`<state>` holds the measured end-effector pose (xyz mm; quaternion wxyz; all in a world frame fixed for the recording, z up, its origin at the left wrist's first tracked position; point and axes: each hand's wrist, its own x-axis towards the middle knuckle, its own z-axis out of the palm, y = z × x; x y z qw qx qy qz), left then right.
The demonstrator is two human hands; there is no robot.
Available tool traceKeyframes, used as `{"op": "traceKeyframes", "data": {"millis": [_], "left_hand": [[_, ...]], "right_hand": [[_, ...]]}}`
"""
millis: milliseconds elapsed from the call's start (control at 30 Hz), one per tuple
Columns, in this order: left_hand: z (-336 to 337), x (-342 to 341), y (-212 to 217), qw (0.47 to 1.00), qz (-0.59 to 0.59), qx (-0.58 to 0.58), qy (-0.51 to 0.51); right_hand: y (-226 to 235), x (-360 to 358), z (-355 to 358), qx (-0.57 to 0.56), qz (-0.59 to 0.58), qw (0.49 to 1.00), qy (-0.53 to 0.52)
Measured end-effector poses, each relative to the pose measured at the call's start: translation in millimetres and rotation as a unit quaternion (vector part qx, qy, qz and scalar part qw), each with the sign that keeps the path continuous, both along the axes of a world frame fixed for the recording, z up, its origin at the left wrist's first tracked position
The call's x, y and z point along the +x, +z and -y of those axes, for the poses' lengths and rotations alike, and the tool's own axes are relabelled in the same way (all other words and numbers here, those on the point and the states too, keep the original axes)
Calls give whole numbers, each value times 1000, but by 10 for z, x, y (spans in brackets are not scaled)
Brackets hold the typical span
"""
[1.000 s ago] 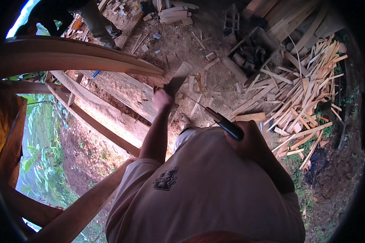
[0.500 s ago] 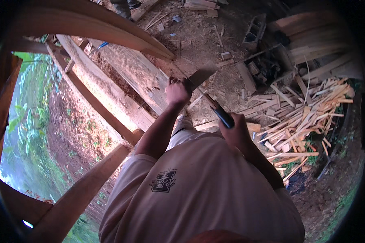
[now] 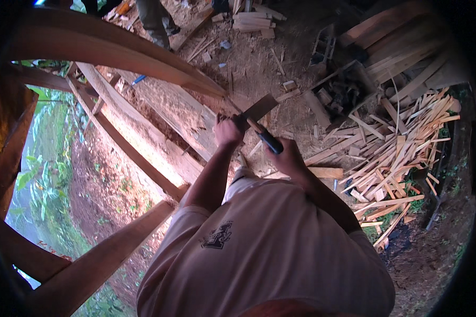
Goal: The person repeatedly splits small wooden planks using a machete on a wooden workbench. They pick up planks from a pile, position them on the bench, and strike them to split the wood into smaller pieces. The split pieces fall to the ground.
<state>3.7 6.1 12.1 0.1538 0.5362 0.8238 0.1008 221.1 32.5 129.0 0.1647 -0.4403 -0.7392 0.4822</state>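
My right hand [image 3: 286, 157] is wrapped round the black handle [image 3: 269, 142] of a handsaw. The saw's wide, flat blade [image 3: 261, 108] points forward, past my left hand. My left hand [image 3: 228, 131] is closed right beside the blade's near end, its fingers curled. What those fingers grip is hidden by the hand and too dark to name. Just beyond the left hand, the end of a thick wooden beam [image 3: 143, 50] comes in from the upper left.
Long planks [image 3: 164, 105] lie to the left, with sawdust around them. A heap of wood offcuts [image 3: 402, 153] spreads on the right, near a wooden box [image 3: 318, 108] of dark things. Another person's legs [image 3: 154, 24] stand at the far left. A slanted post [image 3: 106, 253] is close on my left.
My right hand has pushed the saw handle forward and to the left, closer to my left hand. The blade, blurred before, now shows sharply. The view has shifted slightly; another person's legs show more.
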Motion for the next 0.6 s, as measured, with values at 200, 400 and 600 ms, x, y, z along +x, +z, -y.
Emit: {"op": "traceKeyframes", "data": {"millis": [200, 400, 600], "left_hand": [[53, -39, -454, 996, -26, 60, 66], [14, 15, -179, 995, 45, 30, 83], [15, 21, 21, 998, 27, 28, 47]], "right_hand": [[615, 339, 186, 6, 45, 999, 0], [1567, 940, 312, -12, 120, 993, 18], [1966, 988, 400, -102, 178, 979, -6]]}}
